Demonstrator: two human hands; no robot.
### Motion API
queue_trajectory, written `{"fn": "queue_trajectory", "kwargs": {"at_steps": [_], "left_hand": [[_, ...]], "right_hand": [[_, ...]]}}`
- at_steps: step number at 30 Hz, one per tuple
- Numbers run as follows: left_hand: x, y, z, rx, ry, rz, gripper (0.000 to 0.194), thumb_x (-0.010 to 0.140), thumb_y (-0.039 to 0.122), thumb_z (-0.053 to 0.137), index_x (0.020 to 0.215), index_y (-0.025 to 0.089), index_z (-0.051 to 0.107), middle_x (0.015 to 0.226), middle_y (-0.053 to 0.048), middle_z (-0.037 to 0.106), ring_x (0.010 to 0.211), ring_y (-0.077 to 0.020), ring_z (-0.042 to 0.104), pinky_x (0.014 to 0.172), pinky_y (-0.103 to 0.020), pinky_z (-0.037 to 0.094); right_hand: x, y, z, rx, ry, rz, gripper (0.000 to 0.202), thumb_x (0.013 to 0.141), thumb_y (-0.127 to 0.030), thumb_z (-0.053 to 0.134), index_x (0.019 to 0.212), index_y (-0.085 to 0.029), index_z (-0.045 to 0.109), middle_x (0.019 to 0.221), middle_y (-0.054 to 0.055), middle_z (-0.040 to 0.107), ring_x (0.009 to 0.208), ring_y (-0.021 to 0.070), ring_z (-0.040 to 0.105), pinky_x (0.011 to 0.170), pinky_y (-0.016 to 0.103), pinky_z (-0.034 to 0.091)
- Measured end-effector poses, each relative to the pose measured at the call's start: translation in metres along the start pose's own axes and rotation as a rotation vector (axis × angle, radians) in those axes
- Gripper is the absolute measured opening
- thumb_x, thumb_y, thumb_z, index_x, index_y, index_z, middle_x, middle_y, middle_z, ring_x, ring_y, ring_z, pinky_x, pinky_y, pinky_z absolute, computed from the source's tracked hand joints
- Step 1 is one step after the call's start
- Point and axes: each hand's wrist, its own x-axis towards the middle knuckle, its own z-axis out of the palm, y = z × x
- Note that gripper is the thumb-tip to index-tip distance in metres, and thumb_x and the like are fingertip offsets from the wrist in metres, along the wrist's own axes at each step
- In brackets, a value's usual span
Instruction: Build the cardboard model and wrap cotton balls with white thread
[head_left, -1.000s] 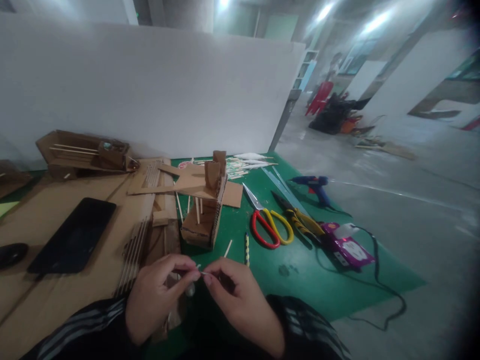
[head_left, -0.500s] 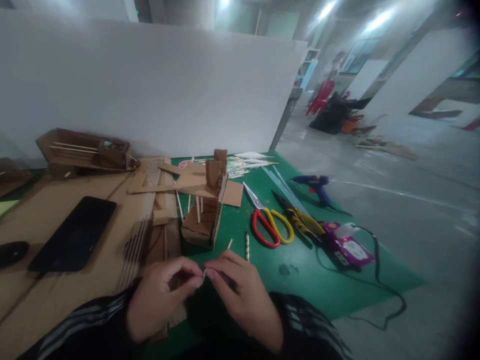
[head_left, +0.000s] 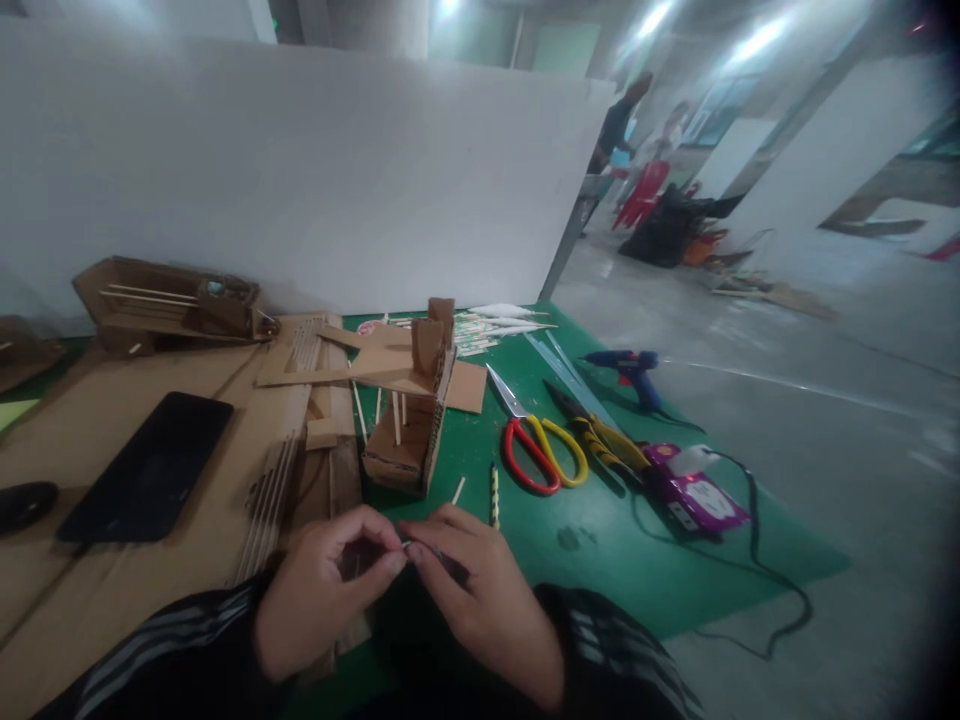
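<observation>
My left hand and my right hand meet fingertip to fingertip near the table's front. Both are closed in a pinch on a small, thin pale strip, most of it hidden by the fingers. Just beyond them stands a cardboard model with thin sticks upright in it. A short white stick and a yellow patterned pencil lie beside my right hand.
Scissors, pliers, a blue glue gun and a purple power strip lie to the right. At left are a black phone and a cardboard box. A white board stands behind; a person is in the distance.
My right fingers have shifted slightly left and closed further over the pale strip, so less of it shows. A person has come into view behind the white board's right edge.
</observation>
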Motion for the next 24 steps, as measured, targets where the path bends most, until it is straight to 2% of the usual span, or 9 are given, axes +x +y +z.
{"fn": "queue_trajectory", "kwargs": {"at_steps": [2,4,6,9,15,21,24], "left_hand": [[0.0004,-0.0009,-0.0005,-0.036,-0.006,-0.012,0.009,0.086,0.026,0.063,0.082,0.018,0.064,0.073,0.0,0.066,0.068,-0.014,0.062,0.066,-0.023,0.05],[0.0012,-0.002,-0.0012,-0.097,-0.011,-0.037,0.009,0.087,0.027,0.062,0.084,0.018,0.064,0.073,0.0,0.066,0.067,-0.0138,0.062,0.065,-0.023,0.05],[0.0021,-0.0026,-0.0018,-0.146,-0.015,-0.05,0.011,0.087,0.028,0.062,0.086,0.018,0.065,0.074,-0.001,0.066,0.066,-0.0136,0.062,0.064,-0.024,0.05],[0.0029,-0.0014,-0.0022,-0.155,0.002,-0.045,0.011,0.087,0.027,0.063,0.084,0.017,0.068,0.076,-0.002,0.069,0.067,-0.014,0.063,0.065,-0.024,0.051],[0.0019,0.002,-0.0026,-0.027,0.007,-0.035,0.012,0.084,0.028,0.065,0.084,0.019,0.072,0.08,-0.003,0.074,0.072,-0.0164,0.068,0.067,-0.025,0.054],[0.0009,0.0026,-0.0008,0.293,0.068,0.133,0.013,0.086,0.025,0.062,0.086,0.024,0.075,0.083,-0.001,0.075,0.076,-0.0161,0.069,0.071,-0.025,0.05],[0.0005,0.0034,0.0008,0.255,0.084,0.052,0.015,0.088,0.028,0.059,0.087,0.022,0.072,0.085,-0.002,0.075,0.078,-0.017,0.069,0.072,-0.025,0.051]], "right_hand": [[-0.0018,0.0005,0.0007,0.016,0.08,-0.051,0.023,0.092,-0.015,0.051,0.109,-0.02,0.065,0.097,0.007,0.063,0.087,0.0175,0.06,0.075,0.028,0.051],[-0.0034,0.0009,0.0014,-0.003,0.136,-0.124,0.02,0.088,-0.01,0.051,0.1,-0.02,0.063,0.104,0.008,0.06,0.095,0.0187,0.059,0.082,0.031,0.05],[-0.0044,0.0011,0.0019,-0.048,0.125,-0.158,0.017,0.084,-0.009,0.054,0.094,-0.02,0.062,0.109,0.009,0.058,0.101,0.0198,0.058,0.087,0.032,0.05],[-0.0044,0.0016,0.0027,-0.087,0.09,-0.138,0.016,0.082,-0.013,0.061,0.096,-0.021,0.062,0.112,0.009,0.057,0.106,0.0212,0.058,0.09,0.034,0.049],[-0.0026,0.0013,0.0032,-0.046,0.089,-0.112,0.01,0.086,-0.012,0.054,0.089,-0.02,0.06,0.107,0.008,0.057,0.103,0.0191,0.059,0.088,0.031,0.049],[-0.0018,0.0001,0.0046,-0.016,0.075,-0.077,0.011,0.084,-0.01,0.056,0.086,-0.019,0.061,0.105,0.007,0.057,0.102,0.0187,0.059,0.089,0.03,0.048],[-0.0017,0.0015,0.0062,-0.033,0.088,-0.089,0.011,0.084,-0.01,0.057,0.087,-0.019,0.062,0.104,0.007,0.058,0.101,0.0188,0.059,0.088,0.031,0.049]]}}
